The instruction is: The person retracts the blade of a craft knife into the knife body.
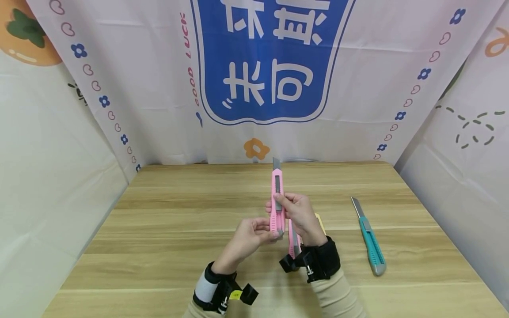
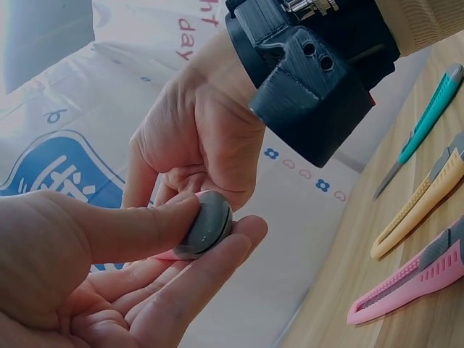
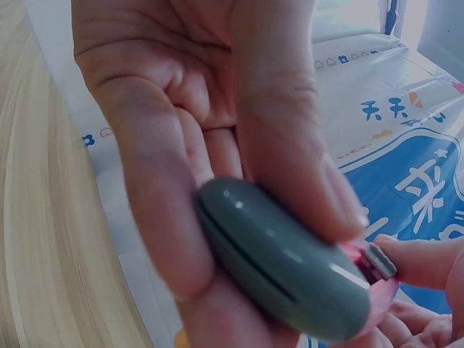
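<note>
While the pink utility knife (image 1: 277, 185) is held above the tabletop (image 1: 167, 212), long axis fore-and-aft, blade (image 1: 276, 164) foremost, the left hand (image 1: 251, 237) pinches its grey butt (image 2: 206, 226) between thumb and fingers (image 2: 201, 281); the right hand (image 1: 299, 216) grips mid-handle, nearer the blade.

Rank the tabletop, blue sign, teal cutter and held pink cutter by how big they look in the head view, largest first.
1. Tabletop
2. Blue sign
3. Teal cutter and held pink cutter, unranked: they look alike, and the held one may be nearer the camera.
</note>
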### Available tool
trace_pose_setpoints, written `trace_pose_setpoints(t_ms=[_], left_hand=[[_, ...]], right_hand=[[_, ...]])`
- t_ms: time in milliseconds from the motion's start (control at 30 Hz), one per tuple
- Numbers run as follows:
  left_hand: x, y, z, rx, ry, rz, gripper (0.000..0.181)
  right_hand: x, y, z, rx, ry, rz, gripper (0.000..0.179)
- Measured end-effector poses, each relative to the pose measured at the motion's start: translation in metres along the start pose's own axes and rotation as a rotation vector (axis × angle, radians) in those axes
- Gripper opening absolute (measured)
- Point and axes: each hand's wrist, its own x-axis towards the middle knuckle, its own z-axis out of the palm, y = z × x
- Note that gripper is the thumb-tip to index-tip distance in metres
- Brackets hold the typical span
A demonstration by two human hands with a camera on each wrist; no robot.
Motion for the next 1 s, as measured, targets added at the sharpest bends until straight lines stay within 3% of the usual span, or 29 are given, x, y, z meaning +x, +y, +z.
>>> trace_pose_setpoints(t_ms=[367, 633, 1000], left_hand=[[0.0018, 0.0009, -0.0013, 0.007, 0.017, 0.004, 0.033], [0.0019, 0.0005, -0.0003, 0.011, 0.018, 0.017, 0.030], [0.0001, 0.0008, -0.0007, 0.000, 0.020, 0.007, 0.033]], right_hand=[[0.0009, -0.0020, 0.0044, -0.026, 0.066, 0.059, 0.043], [0.0007, -0.0021, 0.0043, -0.053, 0.066, 0.083, 0.047], [0.0017, 0.0006, 0.0054, -0.021, 0.056, 0.054, 0.043]])
